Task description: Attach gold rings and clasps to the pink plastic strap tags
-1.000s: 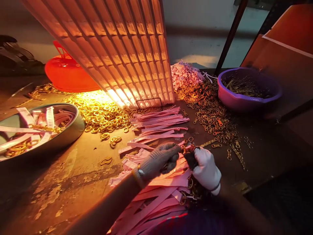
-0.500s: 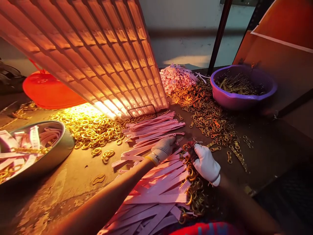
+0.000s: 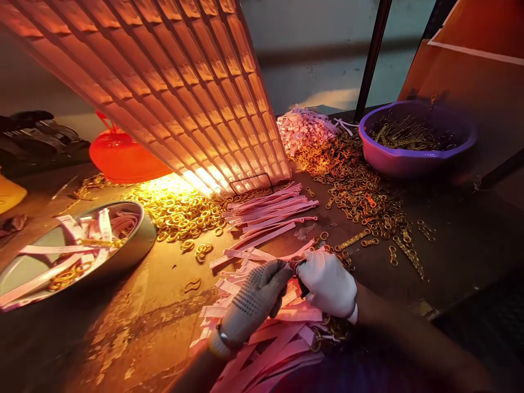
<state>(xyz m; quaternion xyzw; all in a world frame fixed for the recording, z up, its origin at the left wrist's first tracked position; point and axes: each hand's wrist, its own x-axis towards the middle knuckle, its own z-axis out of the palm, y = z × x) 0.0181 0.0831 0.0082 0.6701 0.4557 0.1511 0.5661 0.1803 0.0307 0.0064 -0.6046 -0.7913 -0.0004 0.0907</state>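
Both my hands wear knit gloves and meet over a heap of pink strips (image 3: pixel 270 344) at the table's near edge. My left hand (image 3: pixel 254 299) is closed, its fingers pinching the end of a pink strip. My right hand (image 3: pixel 327 283) is closed too, pressed against the left at a small metal piece that I cannot make out. A second fan of pink strips (image 3: pixel 270 210) lies just beyond the hands. Brass rings and clasps (image 3: pixel 331 330) hang from the near strips under my right wrist.
A slatted lamp panel (image 3: pixel 184 93) leans over a pile of gold rings (image 3: pixel 180 210). A metal bowl (image 3: pixel 139 245) with strips sits at left, an orange lid (image 3: pixel 123 158) behind. Brass clasps (image 3: pixel 360 202) spread right, before a purple basin (image 3: pixel 413 158). Folded pink tags (image 3: pixel 303 128) lie at the back.
My left hand has drawn back from the far strips toward me and now meets the right hand. The view has shifted slightly right and down.
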